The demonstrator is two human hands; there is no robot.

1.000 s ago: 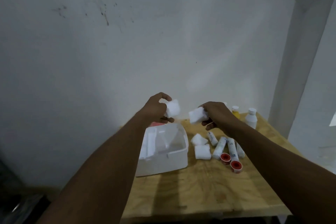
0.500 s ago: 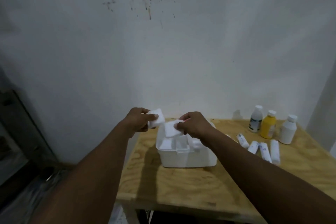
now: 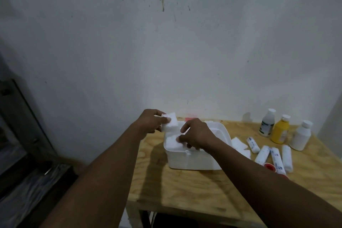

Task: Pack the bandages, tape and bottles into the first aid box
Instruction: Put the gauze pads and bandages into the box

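The white first aid box (image 3: 194,159) stands open on the wooden table (image 3: 185,187). My left hand (image 3: 150,123) holds a white gauze pad (image 3: 171,123) just above the box's back left corner. My right hand (image 3: 196,133) pinches a second white pad (image 3: 173,141) down inside the box's left side. Right of the box lie more white pads (image 3: 238,143), several wrapped bandage rolls (image 3: 273,155) and a red tape roll (image 3: 269,167). Three bottles stand at the back right: a white labelled one (image 3: 267,123), a yellow one (image 3: 280,129) and a plain white one (image 3: 300,136).
A stained white wall rises right behind the table. The table's left edge drops to a dark floor with a dark frame and crumpled sheeting (image 3: 27,181). Something red (image 3: 191,114) shows behind the box.
Both hands carried their pads leftward from over the table to the box. The right hand has lowered its pad into the box; the left pad hovers over the rim. My view swung left.
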